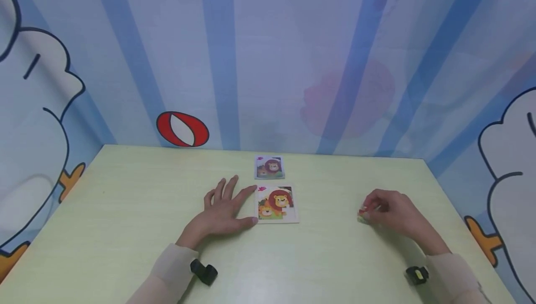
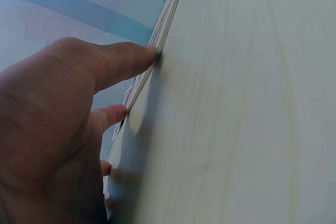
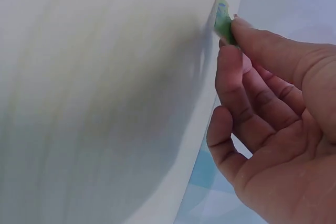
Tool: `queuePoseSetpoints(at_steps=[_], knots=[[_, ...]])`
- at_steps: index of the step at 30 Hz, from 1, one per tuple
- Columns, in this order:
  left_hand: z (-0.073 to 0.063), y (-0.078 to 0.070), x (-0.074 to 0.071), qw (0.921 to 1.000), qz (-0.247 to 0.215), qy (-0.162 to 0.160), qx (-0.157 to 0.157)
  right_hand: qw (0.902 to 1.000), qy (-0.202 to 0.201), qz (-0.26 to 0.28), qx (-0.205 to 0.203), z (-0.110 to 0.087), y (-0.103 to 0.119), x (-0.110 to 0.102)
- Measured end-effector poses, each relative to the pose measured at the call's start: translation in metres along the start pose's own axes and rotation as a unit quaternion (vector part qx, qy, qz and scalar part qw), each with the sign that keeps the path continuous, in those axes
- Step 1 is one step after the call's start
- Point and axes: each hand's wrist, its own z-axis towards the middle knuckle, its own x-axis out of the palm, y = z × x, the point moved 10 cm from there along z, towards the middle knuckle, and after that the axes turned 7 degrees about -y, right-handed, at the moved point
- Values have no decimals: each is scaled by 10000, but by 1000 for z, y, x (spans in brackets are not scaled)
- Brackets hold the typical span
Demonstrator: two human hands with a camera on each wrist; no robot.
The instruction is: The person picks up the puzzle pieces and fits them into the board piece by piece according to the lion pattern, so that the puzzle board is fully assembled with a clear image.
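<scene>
Left hand (image 1: 222, 211) lies flat, fingertips against the lion puzzle board (image 1: 276, 204) mid-desk; right hand (image 1: 387, 211) pinches what looks like a puzzle piece (image 1: 362, 215) near the right edge.

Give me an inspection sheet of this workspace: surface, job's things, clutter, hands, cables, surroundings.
Surface: pale green wood-grain table, flat.
Job's things: square white-framed lion puzzle board lying at the centre of the table; small green and red puzzle piece on the right part of the table; small lion picture card lying beyond the board.
Clutter: nothing seen.
Hands: left hand lies flat, fingers straight, fingertips touching the board's left edge; right hand pinches the puzzle piece at the table.
Cables: nothing seen; a black wrist camera mount sits on each wrist.
Surroundings: blue-striped cartoon curtain encloses the table on three sides.
</scene>
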Motion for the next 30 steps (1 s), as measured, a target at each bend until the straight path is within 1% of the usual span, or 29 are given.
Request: queuePoseSetpoints(at_steps=[6, 10, 12, 18, 22, 30], knots=[[0, 0, 0, 10000, -3, 5, -13, 9986, -73, 494, -175, 8, 16, 2], [1, 0, 1, 10000, -3, 5, -6, 9956, 104, 920, -149, 14, 26, 11], [2, 1, 1, 10000, 6, -2, 3, 9943, 225, 1039, -112, 17, 31, 16], [2, 2, 2, 10000, 27, -5, 30, 9936, 321, 1076, -130, 27, 48, 27], [2, 2, 3, 9999, 84, 60, 11, 9934, 362, 1079, -170, 32, 57, 33], [-2, -8, -7, 9999, 98, 139, -10, 9916, 430, 1208, -145, 41, 70, 44]])
